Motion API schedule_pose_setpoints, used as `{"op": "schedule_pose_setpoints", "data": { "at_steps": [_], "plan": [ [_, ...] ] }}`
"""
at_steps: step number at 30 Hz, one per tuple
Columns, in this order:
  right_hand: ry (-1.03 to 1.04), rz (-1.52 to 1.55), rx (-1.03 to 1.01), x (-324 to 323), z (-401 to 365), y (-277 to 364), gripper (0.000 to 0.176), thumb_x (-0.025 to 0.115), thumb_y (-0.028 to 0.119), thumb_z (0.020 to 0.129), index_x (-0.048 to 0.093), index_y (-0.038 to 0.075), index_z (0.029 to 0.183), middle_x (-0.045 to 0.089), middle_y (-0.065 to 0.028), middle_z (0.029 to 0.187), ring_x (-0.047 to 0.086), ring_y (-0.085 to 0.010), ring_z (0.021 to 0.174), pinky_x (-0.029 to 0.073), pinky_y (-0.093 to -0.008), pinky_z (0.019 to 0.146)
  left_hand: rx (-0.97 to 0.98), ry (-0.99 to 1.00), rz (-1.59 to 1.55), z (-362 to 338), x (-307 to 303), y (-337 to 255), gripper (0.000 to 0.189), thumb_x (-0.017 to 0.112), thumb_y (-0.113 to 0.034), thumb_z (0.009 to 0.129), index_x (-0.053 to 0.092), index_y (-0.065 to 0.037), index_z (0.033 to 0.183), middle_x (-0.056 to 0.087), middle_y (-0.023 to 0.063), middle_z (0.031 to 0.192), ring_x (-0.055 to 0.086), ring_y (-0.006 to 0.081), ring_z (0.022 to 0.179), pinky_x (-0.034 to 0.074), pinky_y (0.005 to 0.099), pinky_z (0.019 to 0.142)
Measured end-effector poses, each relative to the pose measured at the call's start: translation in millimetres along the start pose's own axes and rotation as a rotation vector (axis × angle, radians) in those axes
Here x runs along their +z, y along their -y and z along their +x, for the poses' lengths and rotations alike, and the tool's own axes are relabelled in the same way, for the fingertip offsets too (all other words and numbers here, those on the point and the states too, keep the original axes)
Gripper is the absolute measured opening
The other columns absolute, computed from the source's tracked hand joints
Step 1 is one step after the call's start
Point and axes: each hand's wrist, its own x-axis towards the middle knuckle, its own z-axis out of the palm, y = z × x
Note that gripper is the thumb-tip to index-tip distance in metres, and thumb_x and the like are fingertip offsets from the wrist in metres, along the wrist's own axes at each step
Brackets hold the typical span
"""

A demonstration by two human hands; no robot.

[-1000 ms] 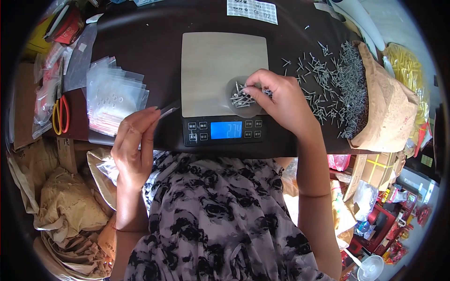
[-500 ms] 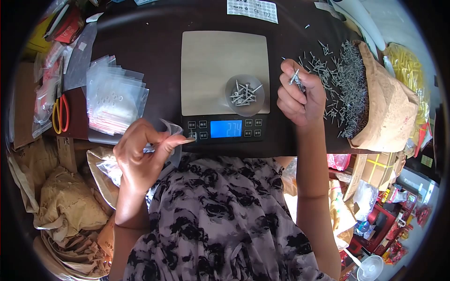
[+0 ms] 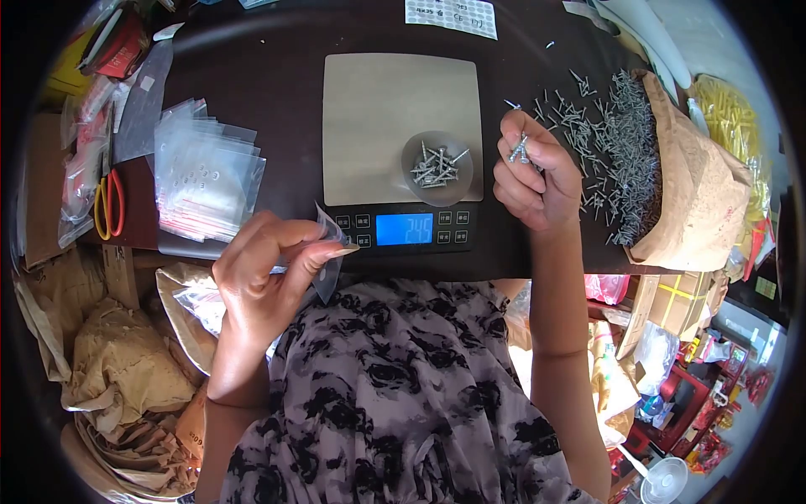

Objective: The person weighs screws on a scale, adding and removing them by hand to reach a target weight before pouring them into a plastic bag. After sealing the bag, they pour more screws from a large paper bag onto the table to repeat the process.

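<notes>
My left hand [image 3: 267,267] pinches a clear plastic bag [image 3: 330,267] in front of the scale's left corner. My right hand [image 3: 537,172] is closed around a few screws [image 3: 520,149], whose tips and heads poke out between thumb and fingers, just right of the scale. On the metal plate of the digital scale [image 3: 378,118] stands a small round translucent dish [image 3: 411,191] with several screws [image 3: 437,166] inside. The blue display [image 3: 405,229] is lit and seems to read 245. A large pile of loose screws [image 3: 625,160] spreads to the right of my right hand.
Overlapping clear zip bags [image 3: 206,172] lie left of the scale, with orange-handled scissors [image 3: 109,206] beyond them. An opened brown paper bag [image 3: 693,172] borders the screw pile. A sheet of labels [image 3: 452,17] lies at the back. Brown paper sacks [image 3: 126,361] sit below the table's left edge.
The scale reading has gone from about 274 to about 245. My left hand has shifted slightly right with the bag, and the screws in my right hand have moved between the fingers.
</notes>
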Motion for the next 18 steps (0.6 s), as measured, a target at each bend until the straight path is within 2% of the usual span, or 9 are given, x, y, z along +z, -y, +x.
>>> {"op": "schedule_pose_setpoints", "data": {
  "at_steps": [4, 7, 10, 13, 16, 17, 18],
  "plan": [
    [-0.096, -0.128, 0.02, 4, -1, -1, 0.012, 0.048, 0.01, 0.09, 0.056, 0.001, 0.093, 0.033, 0.0056, 0.05, 0.026, -0.0029, 0.037, 0.017, -0.0199, 0.034, 0.019, 0.024, 0.02, 1, -1, -1, 0.022, 0.08, -0.01, 0.072, 0.062, 0.001, 0.079, 0.061, 0.0059, 0.069, 0.056, 0.012, 0.057, 0.042, 0.0227, 0.05],
    [-0.265, -0.673, 0.001, 20, 3, -5, 0.011, 0.049, 0.008, 0.089, 0.056, 0.0, 0.09, 0.037, 0.0053, 0.052, 0.026, -0.0021, 0.038, 0.017, -0.0195, 0.035, 0.066, 0.031, 0.032, 2, -1, 1, 0.022, 0.08, -0.011, 0.072, 0.063, 0.001, 0.079, 0.063, 0.0067, 0.072, 0.056, 0.0109, 0.055, 0.044, 0.0221, 0.046],
    [-0.244, -0.809, -0.007, 21, 2, -5, 0.009, 0.049, 0.004, 0.086, 0.056, 0.0, 0.09, 0.041, 0.0034, 0.055, 0.029, -0.0018, 0.039, 0.018, -0.0191, 0.035, 0.033, 0.064, 0.005, 2, -2, 0, 0.022, 0.079, -0.011, 0.072, 0.066, 0.001, 0.085, 0.063, 0.0061, 0.07, 0.057, 0.0112, 0.057, 0.043, 0.0226, 0.048],
    [-0.065, -0.258, 0.011, 5, 1, -3, 0.013, 0.048, 0.009, 0.084, 0.055, 0.0, 0.089, 0.048, -0.0003, 0.06, 0.033, -0.0029, 0.039, 0.02, -0.0191, 0.035, 0.014, 0.149, -0.116, 2, -1, -2, 0.027, 0.079, -0.011, 0.072, 0.068, 0.0, 0.094, 0.061, 0.0054, 0.068, 0.056, 0.0119, 0.058, 0.042, 0.0239, 0.052],
    [-0.053, -0.274, 0.001, 29, 0, -15, 0.024, 0.051, 0.023, 0.083, 0.052, 0.0, 0.086, 0.045, -0.0017, 0.054, 0.029, -0.0043, 0.034, 0.018, -0.021, 0.031, 0.059, 0.258, -0.269, 6, 10, -15, 0.035, 0.08, -0.009, 0.068, 0.068, -0.001, 0.1, 0.062, 0.0053, 0.068, 0.053, 0.013, 0.056, 0.043, 0.0265, 0.051],
    [-0.062, -0.394, 0.086, 40, -1, -17, 0.033, 0.048, 0.032, 0.084, 0.054, 0.0, 0.085, 0.052, -0.0054, 0.06, 0.031, -0.005, 0.034, 0.02, -0.0212, 0.03, 0.072, 0.298, -0.293, 7, 13, -21, 0.037, 0.08, -0.009, 0.068, 0.068, -0.001, 0.102, 0.062, 0.0052, 0.068, 0.053, 0.0135, 0.056, 0.043, 0.0268, 0.052],
    [-0.086, -0.471, 0.195, 52, -3, -18, 0.035, 0.052, 0.034, 0.085, 0.057, 0.0, 0.086, 0.054, -0.0053, 0.063, 0.035, -0.0052, 0.036, 0.022, -0.0207, 0.033, 0.084, 0.339, -0.317, 9, 16, -27, 0.038, 0.08, -0.008, 0.068, 0.069, -0.002, 0.103, 0.062, 0.0051, 0.069, 0.053, 0.014, 0.056, 0.043, 0.0271, 0.052]
  ]
}}
